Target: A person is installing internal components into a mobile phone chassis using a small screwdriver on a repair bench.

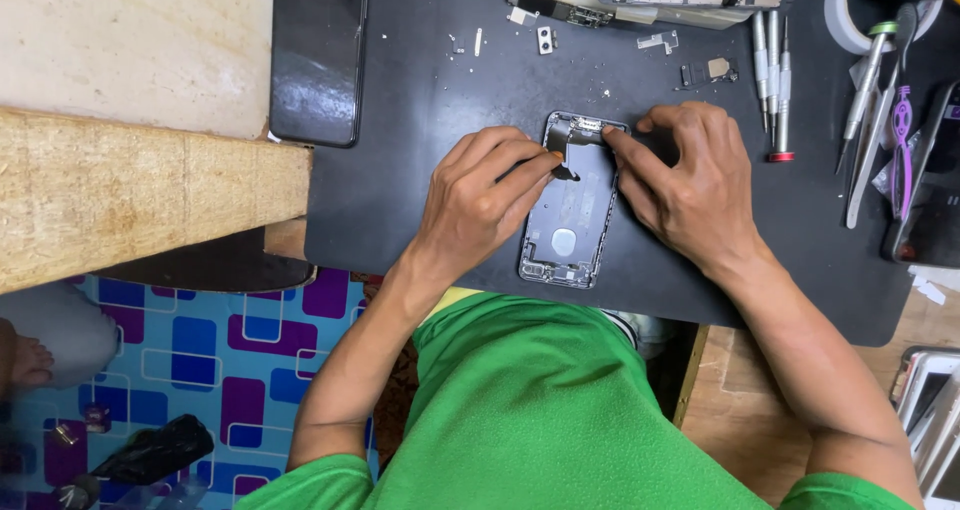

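Bending over the desk (400,200), the person works on an opened phone shell (570,220) lying on the dark mat. Left hand (480,205) pinches a small dark tool, its grip closed on it; right hand (695,185), at three o'clock, presses fingertips on the shell's top edge, holding nothing. Steady pressure should stop slipping. Screwdrivers (772,85) lie at one o'clock beyond.
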